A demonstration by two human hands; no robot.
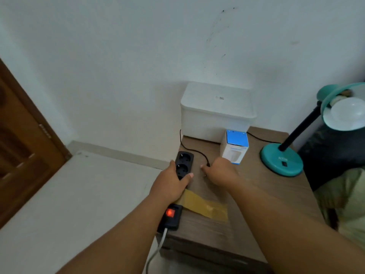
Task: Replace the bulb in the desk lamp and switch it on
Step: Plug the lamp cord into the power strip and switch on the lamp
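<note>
Nearest along the table's (246,224) left edge lies the power strip (184,161), a black bar whose long axis runs from the near edge toward the far one. Its switch (169,212) glows red at the near end, just short of a strip of yellowish tape (205,206) that crosses it.

The left hand (171,184) lies over the middle of the strip, its grip closed loosely around the body, thumb on the right flank, pinning it down. Two sockets show empty beyond the fingers.

Just right of it, the right hand (221,173) is pinched shut at the end of the black cord (194,151); the plug itself is hidden under the fingers, so I cannot tell how it is turned. The open sockets lie to the left and slightly farther than this grip, so the right hand is the one to carry the plug across, probably a short sideways move.

Farther on stand a blue-and-white bulb box (235,147) and a white lidded box (217,109) at the far edge. At the far right corner stands the desk lamp (282,161), a white bulb (349,113) already seated in its teal shade.
</note>
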